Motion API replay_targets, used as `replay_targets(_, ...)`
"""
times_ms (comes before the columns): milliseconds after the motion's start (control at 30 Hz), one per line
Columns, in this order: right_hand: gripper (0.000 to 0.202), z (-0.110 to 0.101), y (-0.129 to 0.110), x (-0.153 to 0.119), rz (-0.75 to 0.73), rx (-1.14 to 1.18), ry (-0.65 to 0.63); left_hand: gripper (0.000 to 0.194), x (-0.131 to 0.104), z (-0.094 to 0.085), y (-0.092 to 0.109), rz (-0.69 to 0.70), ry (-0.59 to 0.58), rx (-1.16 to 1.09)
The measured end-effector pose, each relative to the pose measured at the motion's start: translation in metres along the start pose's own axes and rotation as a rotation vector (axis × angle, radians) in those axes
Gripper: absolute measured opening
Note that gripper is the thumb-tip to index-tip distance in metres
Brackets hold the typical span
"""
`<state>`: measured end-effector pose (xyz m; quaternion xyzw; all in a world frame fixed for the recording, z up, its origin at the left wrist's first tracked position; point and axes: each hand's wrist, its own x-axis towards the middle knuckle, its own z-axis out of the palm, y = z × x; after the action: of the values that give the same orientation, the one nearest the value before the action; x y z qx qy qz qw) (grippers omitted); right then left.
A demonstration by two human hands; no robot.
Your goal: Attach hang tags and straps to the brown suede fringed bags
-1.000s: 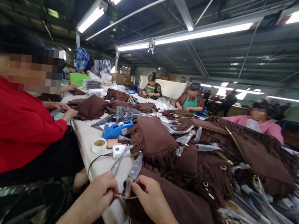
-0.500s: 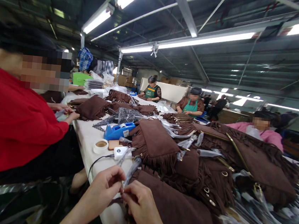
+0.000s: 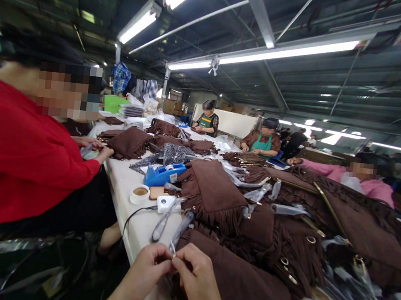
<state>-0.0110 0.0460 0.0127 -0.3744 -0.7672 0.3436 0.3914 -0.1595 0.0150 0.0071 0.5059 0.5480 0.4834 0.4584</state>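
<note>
My left hand and my right hand meet at the front edge of the table, both closed in a pinch. Between their fingertips shows a thin white cord; its lower part is hidden by my fingers. Under and beside my right hand lies a dark brown suede bag. Just beyond my fingertips is a plastic-wrapped strap end, and another plastic-wrapped strap lies on the white tabletop to its left.
A roll of tape, a white box with a cable and a blue tape dispenser stand ahead. Fringed brown bags are heaped to the right. A person in a red top sits close on the left; other people work across the table.
The view has turned slightly left, and my hands sit a little lower and farther right in it. The white cord now shows above my fingertips. Across the table, a pink-sleeved arm has stretched out.
</note>
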Motion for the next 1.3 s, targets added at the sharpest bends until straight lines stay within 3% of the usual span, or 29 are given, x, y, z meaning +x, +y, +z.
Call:
replay_targets(467, 0.027, 0.007, 0.016, -0.002, -0.194, -0.183, 0.039, 0.021, 0.003, -0.001, -0.007, -0.025, -0.017, -0.097)
replay_targets(833, 0.027, 0.007, 0.019, -0.002, -0.121, -0.12, -0.039, 0.012, 0.003, -0.003, -0.009, -0.093, -0.045, -0.161)
replay_targets(1067, 0.026, 0.007, 0.018, -0.003, -0.089, -0.139, -0.077, 0.016, 0.005, -0.007, -0.016, -0.103, 0.001, -0.196)
replay_targets(1300, 0.027, -0.004, 0.01, 0.001, -0.043, -0.2, -0.107, 0.014, 0.004, -0.01, -0.015, -0.073, 0.008, -0.284)
